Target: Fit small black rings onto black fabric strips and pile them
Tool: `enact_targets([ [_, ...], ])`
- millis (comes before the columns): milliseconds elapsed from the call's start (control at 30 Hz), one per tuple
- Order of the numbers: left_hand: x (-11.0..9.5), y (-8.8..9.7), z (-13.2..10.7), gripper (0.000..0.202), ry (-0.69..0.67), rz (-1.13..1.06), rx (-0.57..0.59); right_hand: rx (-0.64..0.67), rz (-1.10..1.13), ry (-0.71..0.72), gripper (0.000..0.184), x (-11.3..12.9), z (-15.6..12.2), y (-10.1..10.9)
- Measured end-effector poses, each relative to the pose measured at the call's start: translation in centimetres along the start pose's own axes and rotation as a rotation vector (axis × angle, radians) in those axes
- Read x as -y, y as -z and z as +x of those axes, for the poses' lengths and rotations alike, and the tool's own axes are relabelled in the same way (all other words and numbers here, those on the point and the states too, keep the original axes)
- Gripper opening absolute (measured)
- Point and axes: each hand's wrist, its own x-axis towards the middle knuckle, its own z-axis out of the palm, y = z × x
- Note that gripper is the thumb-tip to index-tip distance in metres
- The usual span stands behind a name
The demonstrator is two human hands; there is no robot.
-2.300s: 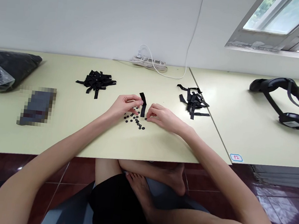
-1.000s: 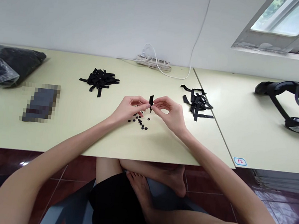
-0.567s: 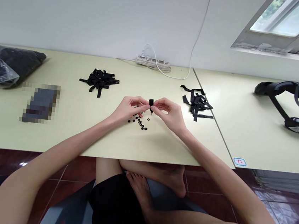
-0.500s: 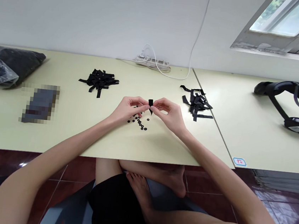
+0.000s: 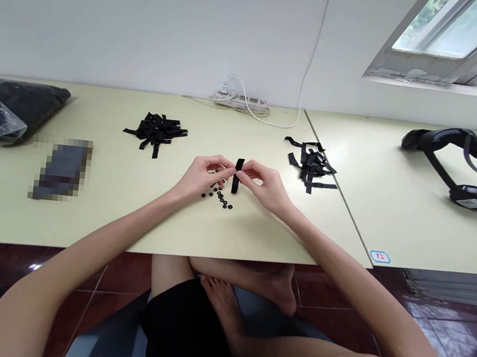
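Observation:
A short black strap hangs upright between my two hands above the pale green table. My left hand pinches its top from the left and my right hand pinches it from the right, fingers closed on both. Just below the hands several small black rings lie scattered on the table. A heap of black straps lies at the back left and another heap of black straps lies to the right of my right hand.
A black plastic bag sits at the far left, with a blurred dark object beside it. A white power strip with its cable lies by the wall. A black headset rests on the adjoining table at the right.
The strap was folded into a short stub between my fingertips; now it hangs down longer and straight. Both hands have stayed together over the rings.

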Motion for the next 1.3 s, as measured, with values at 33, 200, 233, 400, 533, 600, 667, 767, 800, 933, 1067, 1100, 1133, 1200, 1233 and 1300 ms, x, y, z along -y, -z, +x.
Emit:
enact_targets([
  [33, 0.0, 0.0, 0.0, 0.052, -0.002, 0.002, -0.002, -0.001, -0.026, 0.017, 0.038, 0.0, 0.0, 0.0],
  [200, -0.2, -0.1, -0.2, 0.052, -0.009, 0.001, -0.002, -0.010, -0.078, 0.071, 0.042, 0.3, 0.1, 0.3],
  [233, -0.2, -0.2, -0.2, 0.052, -0.009, 0.001, -0.003, -0.007, -0.081, 0.071, 0.042, 0.3, 0.1, 0.4],
  [400, 0.2, -0.2, -0.1, 0.052, -0.004, 0.005, 0.004, 0.008, -0.082, 0.091, 0.040, 0.0, 0.1, 0.5],
  [533, 0.7, -0.2, 0.1, 0.051, -0.010, -0.013, 0.009, 0.019, -0.094, 0.100, 0.037, -0.5, 0.1, 0.4],
  [600, 0.7, -0.2, 0.1, 0.051, -0.006, -0.012, 0.008, 0.021, -0.093, 0.101, 0.037, -0.7, 0.2, 0.4],
  [667, 0.6, -0.3, 0.0, 0.052, -0.003, -0.008, 0.002, 0.019, -0.093, 0.104, 0.036, -0.7, 0.2, 0.4],
  [767, 0.6, -0.2, 0.0, 0.052, -0.012, -0.015, -0.006, 0.020, -0.102, 0.103, 0.033, -0.8, 0.2, 0.3],
  [800, 0.6, -0.2, 0.0, 0.052, -0.016, -0.019, -0.004, 0.021, -0.105, 0.102, 0.032, -0.8, 0.2, 0.3],
  [933, 1.1, 0.0, 0.2, 0.047, -0.034, -0.025, 0.014, 0.024, -0.102, 0.095, 0.030, -0.8, 0.2, 0.2],
  [1067, 1.6, 0.0, 0.3, 0.044, -0.045, -0.025, 0.020, 0.027, -0.086, 0.101, 0.031, -0.6, 0.2, 0.2],
  [1100, 1.7, 0.0, 0.3, 0.043, -0.047, -0.024, 0.019, 0.029, -0.085, 0.102, 0.031, -0.6, 0.2, 0.2],
  [1133, 1.7, 0.0, 0.3, 0.042, -0.048, -0.024, 0.018, 0.032, -0.086, 0.104, 0.032, -0.6, 0.2, 0.2],
  [1200, 1.8, -0.1, 0.3, 0.041, -0.045, -0.025, 0.015, 0.038, -0.089, 0.106, 0.031, -0.6, 0.2, 0.2],
  [1233, 1.8, -0.1, 0.3, 0.040, -0.044, -0.026, 0.012, 0.039, -0.092, 0.105, 0.032, -0.6, 0.2, 0.2],
  [1300, 1.8, -0.1, 0.4, 0.040, -0.041, -0.028, 0.009, 0.041, -0.096, 0.102, 0.031, -0.7, 0.2, 0.2],
])
